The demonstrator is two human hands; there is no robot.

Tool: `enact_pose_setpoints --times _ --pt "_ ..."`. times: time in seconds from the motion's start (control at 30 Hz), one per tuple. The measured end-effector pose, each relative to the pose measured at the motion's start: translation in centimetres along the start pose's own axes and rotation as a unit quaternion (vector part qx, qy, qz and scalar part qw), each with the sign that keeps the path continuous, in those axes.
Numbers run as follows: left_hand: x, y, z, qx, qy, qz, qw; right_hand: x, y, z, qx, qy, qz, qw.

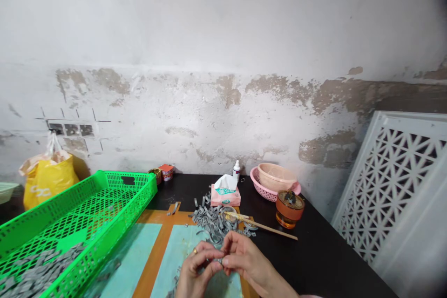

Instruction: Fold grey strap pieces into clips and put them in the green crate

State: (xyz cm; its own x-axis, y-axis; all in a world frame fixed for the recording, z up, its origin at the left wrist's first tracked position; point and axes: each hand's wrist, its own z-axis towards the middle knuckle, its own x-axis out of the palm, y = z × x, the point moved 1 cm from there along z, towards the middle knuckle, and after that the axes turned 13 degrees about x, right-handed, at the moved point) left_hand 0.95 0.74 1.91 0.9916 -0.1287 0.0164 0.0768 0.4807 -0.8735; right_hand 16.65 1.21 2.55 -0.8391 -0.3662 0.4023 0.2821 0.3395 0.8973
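At a black counter (314, 242) below a patched wall, the left hand (197, 274) and right hand (247, 258) are nearly closed, their fingertips pinching a small grey strip (219, 260) near the front edge. It looks light and flexible, best held by its edges. One heap of such strips (211, 221) lies just beyond; one green crate (129, 186) sits left.

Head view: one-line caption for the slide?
Left hand and right hand pinch a small grey piece beside a heap of grey strips and a green plastic crate.
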Motion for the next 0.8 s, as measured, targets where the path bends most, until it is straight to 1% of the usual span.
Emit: enact_pose_setpoints --times 0.13,0.3,0.6,0.8 --pt "0.0 0.1 -0.2 0.007 -0.008 -0.003 1.000 0.3 -0.4 0.2 0.003 0.026 0.059 0.998" --pt "-0.1 0.3 -0.3 0.013 -0.004 0.002 1.000 1.0 -0.8 0.2 -0.005 0.013 0.107 0.994" --pt "-0.1 0.6 -0.3 0.012 -0.003 -0.010 1.000 1.8 -1.5 0.4 -0.059 -0.005 0.115 0.992" --pt "-0.3 0.2 -0.4 0.019 0.027 0.010 0.999 1.6 -1.4 0.2 -0.040 0.027 0.108 0.993"
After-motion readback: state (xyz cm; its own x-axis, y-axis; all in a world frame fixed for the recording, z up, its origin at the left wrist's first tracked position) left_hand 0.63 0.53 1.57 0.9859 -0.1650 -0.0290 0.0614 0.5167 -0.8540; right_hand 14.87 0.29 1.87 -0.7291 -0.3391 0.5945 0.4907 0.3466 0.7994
